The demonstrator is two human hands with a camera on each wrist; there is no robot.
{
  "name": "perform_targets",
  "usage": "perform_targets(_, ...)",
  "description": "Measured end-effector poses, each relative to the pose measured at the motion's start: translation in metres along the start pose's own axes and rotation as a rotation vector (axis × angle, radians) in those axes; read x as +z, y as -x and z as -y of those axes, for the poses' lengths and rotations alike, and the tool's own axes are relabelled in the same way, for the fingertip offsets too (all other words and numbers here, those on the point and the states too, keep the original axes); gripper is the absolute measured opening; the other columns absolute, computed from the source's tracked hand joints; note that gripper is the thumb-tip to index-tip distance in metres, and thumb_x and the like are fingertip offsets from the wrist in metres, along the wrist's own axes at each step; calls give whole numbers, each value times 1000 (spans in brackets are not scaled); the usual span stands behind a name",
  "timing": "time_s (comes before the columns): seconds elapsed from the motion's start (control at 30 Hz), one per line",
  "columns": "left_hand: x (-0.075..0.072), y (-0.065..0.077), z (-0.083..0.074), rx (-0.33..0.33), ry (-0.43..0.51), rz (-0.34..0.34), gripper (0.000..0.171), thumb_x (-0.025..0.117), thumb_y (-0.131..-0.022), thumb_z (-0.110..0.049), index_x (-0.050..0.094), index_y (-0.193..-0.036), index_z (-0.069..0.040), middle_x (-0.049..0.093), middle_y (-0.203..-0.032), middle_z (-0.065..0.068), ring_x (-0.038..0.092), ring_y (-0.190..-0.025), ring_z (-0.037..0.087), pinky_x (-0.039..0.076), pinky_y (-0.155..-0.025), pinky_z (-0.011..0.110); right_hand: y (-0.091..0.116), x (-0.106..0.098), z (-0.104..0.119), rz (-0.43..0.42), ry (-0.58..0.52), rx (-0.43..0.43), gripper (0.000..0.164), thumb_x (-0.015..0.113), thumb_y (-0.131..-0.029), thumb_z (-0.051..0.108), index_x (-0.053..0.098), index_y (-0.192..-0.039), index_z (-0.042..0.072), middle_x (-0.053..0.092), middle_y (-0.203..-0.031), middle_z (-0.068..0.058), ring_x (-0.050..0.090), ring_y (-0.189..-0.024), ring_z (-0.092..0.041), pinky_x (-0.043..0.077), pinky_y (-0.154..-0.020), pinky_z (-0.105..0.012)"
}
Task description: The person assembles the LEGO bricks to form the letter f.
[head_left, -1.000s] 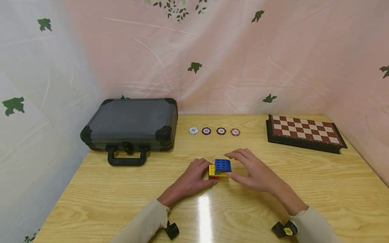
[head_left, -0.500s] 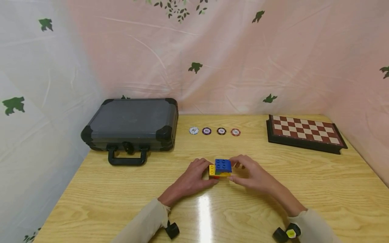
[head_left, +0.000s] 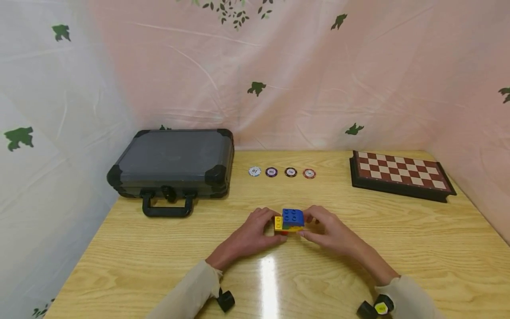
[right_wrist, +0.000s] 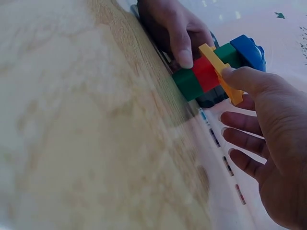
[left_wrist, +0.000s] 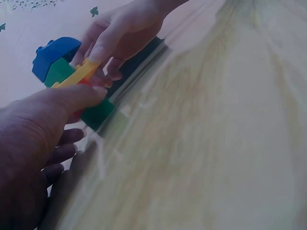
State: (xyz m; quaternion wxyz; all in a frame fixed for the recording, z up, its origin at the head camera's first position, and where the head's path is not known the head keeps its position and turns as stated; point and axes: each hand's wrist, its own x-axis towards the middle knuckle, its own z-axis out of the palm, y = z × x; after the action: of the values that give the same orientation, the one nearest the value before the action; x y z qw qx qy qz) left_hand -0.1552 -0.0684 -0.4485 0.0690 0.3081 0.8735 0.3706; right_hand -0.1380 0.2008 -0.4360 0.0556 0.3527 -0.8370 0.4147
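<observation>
A small tower of toy building bricks stands on the table between both hands. The right wrist view shows its layers from the table up: a green brick (right_wrist: 187, 85), a red brick (right_wrist: 205, 74), a thin yellow piece (right_wrist: 218, 67), another green brick and a curved blue brick (head_left: 292, 217) on top. My left hand (head_left: 259, 230) grips the lower bricks from the left, thumb on the near side. From the right, my right hand (head_left: 332, 230) pinches the yellow piece between thumb and index finger; its other fingers are loosely bent. Fingers partly hide the lower bricks in the head view.
A dark grey hard case (head_left: 171, 159) with a black handle (head_left: 167, 212) lies at the back left. Several poker chips (head_left: 271, 172) form a row behind the bricks. A folded chessboard (head_left: 400, 173) lies at the back right, before a leaf-patterned cloth.
My right hand has lowered its fingers from around the blue brick's height to the yellow piece and closed on it. The left hand and the tower stay put.
</observation>
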Motion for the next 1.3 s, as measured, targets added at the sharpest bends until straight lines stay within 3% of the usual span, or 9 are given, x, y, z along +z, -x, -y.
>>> perform_targets(0.17, -6, 4, 3, 0, 94, 13, 50, 78, -93, -42, 61, -133, -17, 59, -120, -8, 50, -111, 13, 44, -98, 38, 0, 1, -1, 3, 8, -1, 32, 80, -89, 4, 63, -115, 12, 61, -107, 7, 58, -94, -18, 52, -79, -32)
perform_targets(0.4, -9, 9, 6, 65, 131, -56, 41, 78, -95, -30, 62, -130, -15, 58, -115, -5, 52, -105, 14, 46, -91, 37, 1, 1, -1, -1, 15, 2, 33, 80, -89, 4, 63, -115, 13, 62, -107, 8, 58, -94, -18, 53, -79, -32)
perform_targets(0.97, -12, 11, 8, 197, 69, -154, 33, 77, -96, -22, 68, -125, -11, 62, -108, -1, 53, -100, 15, 49, -87, 35, 2, 1, 0, 9, 11, 80, 26, 77, -94, 8, 64, -115, 14, 61, -107, 8, 57, -96, -16, 52, -81, -32)
perform_targets(1.3, -12, 8, 9, 202, 51, -188, 30, 73, -99, -20, 71, -126, -8, 66, -107, 0, 55, -101, 16, 49, -83, 33, -1, -1, -1, -10, 28, 60, 22, 75, -94, 5, 65, -113, 12, 63, -108, 4, 58, -96, -16, 53, -80, -31)
